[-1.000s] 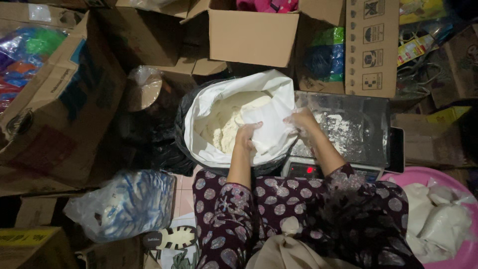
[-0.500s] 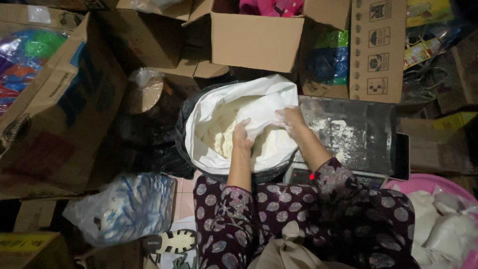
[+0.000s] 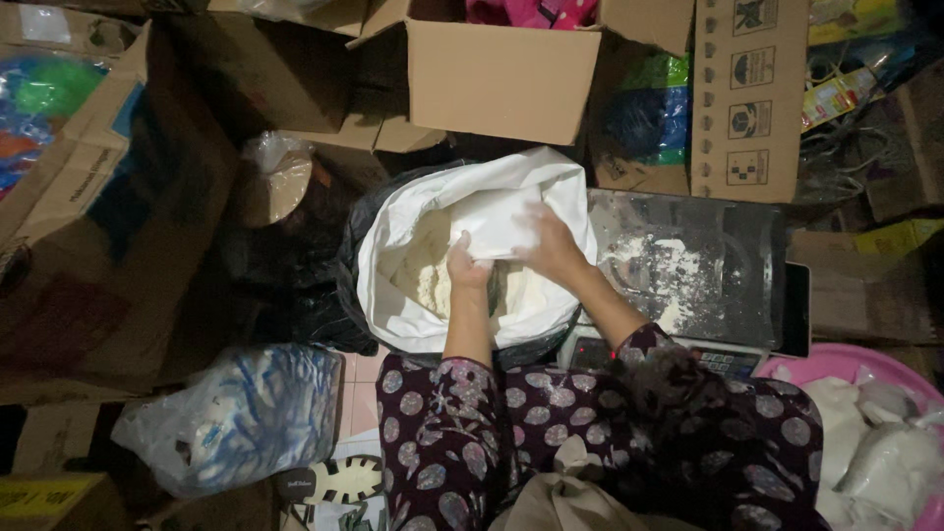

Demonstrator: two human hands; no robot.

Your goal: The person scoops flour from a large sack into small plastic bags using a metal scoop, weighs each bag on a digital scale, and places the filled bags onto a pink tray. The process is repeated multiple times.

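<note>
Both hands reach into the white sack of flour, left hand and right hand fingers closed on a small clear bag above the flour, while the dusted scale right of them stands bare.

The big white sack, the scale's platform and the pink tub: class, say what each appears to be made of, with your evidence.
White sack: probably woven plastic or cloth; matte, with a soft folded rim.
Scale's platform: likely metal; flat, grey, faintly reflective under white powder.
Pink tub: seemingly moulded plastic; smooth, evenly coloured rounded rim.
</note>
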